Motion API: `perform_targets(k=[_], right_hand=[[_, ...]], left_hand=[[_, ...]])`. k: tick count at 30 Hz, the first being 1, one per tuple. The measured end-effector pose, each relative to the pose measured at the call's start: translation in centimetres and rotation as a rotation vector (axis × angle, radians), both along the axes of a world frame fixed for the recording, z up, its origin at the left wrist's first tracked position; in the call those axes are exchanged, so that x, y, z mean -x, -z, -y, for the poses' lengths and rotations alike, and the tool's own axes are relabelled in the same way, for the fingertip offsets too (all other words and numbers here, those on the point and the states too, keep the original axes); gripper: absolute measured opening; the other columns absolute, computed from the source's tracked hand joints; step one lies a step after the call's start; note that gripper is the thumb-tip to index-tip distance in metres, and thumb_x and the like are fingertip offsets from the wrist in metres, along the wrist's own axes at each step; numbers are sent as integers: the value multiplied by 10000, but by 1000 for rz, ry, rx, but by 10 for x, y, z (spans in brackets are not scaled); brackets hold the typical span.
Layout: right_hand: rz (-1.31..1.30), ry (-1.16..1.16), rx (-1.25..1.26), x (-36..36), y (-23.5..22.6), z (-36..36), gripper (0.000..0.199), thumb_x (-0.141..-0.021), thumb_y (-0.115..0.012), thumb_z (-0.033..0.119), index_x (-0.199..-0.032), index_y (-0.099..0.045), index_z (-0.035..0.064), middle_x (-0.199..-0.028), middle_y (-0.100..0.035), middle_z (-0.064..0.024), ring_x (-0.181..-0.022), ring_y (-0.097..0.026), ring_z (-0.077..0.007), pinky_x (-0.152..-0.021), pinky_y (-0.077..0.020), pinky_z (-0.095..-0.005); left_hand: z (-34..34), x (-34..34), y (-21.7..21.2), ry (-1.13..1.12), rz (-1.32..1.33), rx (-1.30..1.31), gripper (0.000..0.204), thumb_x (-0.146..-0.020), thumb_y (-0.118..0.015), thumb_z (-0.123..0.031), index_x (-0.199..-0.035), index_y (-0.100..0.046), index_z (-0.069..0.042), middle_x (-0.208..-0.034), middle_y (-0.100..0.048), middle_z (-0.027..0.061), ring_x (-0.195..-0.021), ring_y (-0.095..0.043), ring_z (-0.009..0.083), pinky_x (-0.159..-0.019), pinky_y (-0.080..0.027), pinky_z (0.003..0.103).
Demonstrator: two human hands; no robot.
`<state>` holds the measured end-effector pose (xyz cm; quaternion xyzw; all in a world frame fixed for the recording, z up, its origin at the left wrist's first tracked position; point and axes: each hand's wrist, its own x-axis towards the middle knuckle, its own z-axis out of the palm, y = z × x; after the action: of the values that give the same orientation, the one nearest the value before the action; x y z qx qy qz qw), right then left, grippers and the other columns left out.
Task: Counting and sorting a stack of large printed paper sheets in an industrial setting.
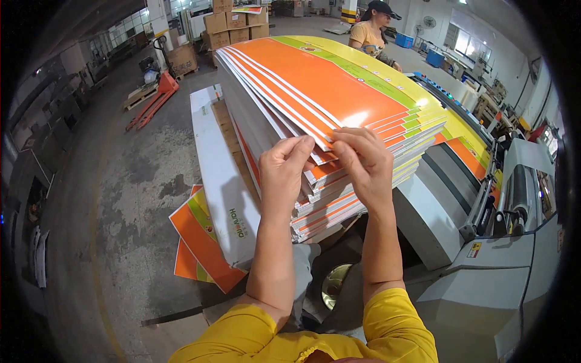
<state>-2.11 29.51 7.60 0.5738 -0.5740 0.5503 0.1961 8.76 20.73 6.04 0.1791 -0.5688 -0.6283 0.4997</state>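
Across a concrete workshop floor (136, 206), a grey machine (478, 275) with rollers fills the right side beside a tall stack of printed sheets (351, 91) in orange, green and yellow. The stack stands directly in front of the person in a yellow shirt (236, 333), its top face a broad orange field with green and yellow bands toward the far right. A long white box (227, 199) lies along its left side. Beyond the stack, a co-worker (365, 41) in a dark cap and orange top looks toward the right. At left, an orange pallet jack (158, 100) stands on the floor; brown cartons (234, 27) are piled behind the stack. Loose sheets (209, 239) in the same colours lie low beside the white box. Both bare hands meet at the stack's near corner, where the top sheets (284, 100) are fanned apart. The right hand (368, 162) pinches their corner between thumb and fingertips. Just beside it, the left hand (285, 160) has thumb and forefinger pressed together at the sheets' edge; whether paper lies between them cannot be told.
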Motion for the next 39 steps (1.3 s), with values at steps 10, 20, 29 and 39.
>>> perform_targets(k=[10, 20, 29, 39], right_hand=[[-101, 218, -52, 7, 5, -1, 149, -719, -632, 57, -866, -649, 64, -810, -647, -51, -761, -570, -233, -690, -416, -315], [-101, 87, -141, -10, -3, -5, 248, -855, -552, 216, -854, -649, -12, -855, -647, -127, -815, -582, -262, -720, -445, -333], [-139, 47, -717, 4, -56, 12, 259, -779, -623, 263, -838, -676, 17, -762, -629, -128, -660, -596, -226, -614, -472, -316], [-527, 278, -513, 8, -49, 12, 206, -748, -640, 164, -889, -649, 13, -773, -630, -85, -662, -586, -271, -588, -476, -350]], left_hand=[[11, -2, 5, 193, -136, -97, 271, -897, -505, -196, -1012, -609, 26, -720, -559, 19, -620, -539, 77, -560, -460, 189], [13, -1, 12, 248, -281, -246, 514, -916, -436, -166, -1329, -228, 60, -881, -573, 143, -698, -603, 162, -593, -511, 241], [22, 0, 15, 367, -289, -273, 385, -901, -444, -131, -1207, -386, 95, -913, -598, 143, -794, -617, 176, -664, -526, 269], [18, -1, 5, 298, -118, -190, 660, -789, -651, -137, -1271, -288, 129, -889, -599, 116, -671, -581, 123, -638, -493, 236]])
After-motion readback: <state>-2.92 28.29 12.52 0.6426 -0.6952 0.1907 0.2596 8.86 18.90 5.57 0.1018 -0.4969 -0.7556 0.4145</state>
